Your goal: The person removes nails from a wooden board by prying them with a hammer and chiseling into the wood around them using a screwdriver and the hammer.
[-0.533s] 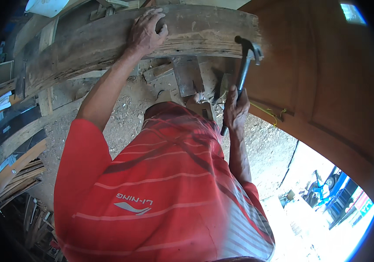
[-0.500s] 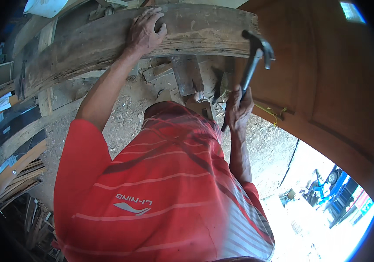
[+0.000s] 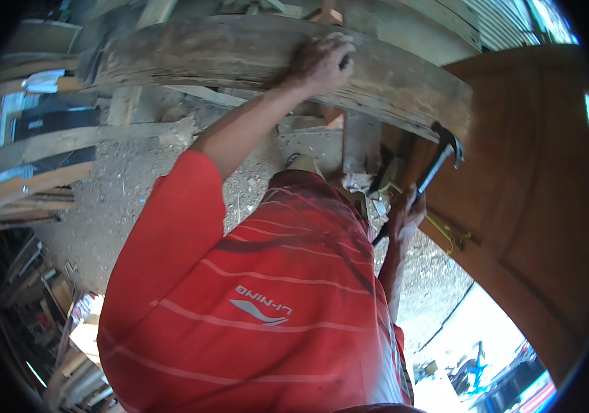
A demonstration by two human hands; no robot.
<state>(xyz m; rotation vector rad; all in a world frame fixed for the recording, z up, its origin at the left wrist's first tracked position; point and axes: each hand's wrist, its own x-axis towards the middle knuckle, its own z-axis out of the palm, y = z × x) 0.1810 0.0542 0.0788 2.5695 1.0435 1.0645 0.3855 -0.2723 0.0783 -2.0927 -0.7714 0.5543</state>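
Observation:
A long, weathered wooden plank (image 3: 253, 51) stretches across in front of me. My left hand (image 3: 325, 63) rests on it right of its middle, near the far edge. Its fingers are curled in with the thumb close to them; anything inside them is hidden. My right hand (image 3: 407, 213) is closed round the dark handle of a claw hammer (image 3: 435, 168). The hammer's head points up and away, beside the plank's right end, and its shaft looks greyish blue. The handle's lower end comes out below my fist.
A large brown panelled wooden board (image 3: 515, 186) stands at the right, with a yellow cord (image 3: 446, 237) at its lower edge. Stacked timber (image 3: 23, 203) lies at the left, scraps below it. Under the plank, a short board (image 3: 361, 141) stands above the littered ground (image 3: 150, 199).
The view has shifted, so plank and board sit differently in it. My left hand's fingers have curled in from a wider spread. The hammer stays in my right hand near the plank's right end.

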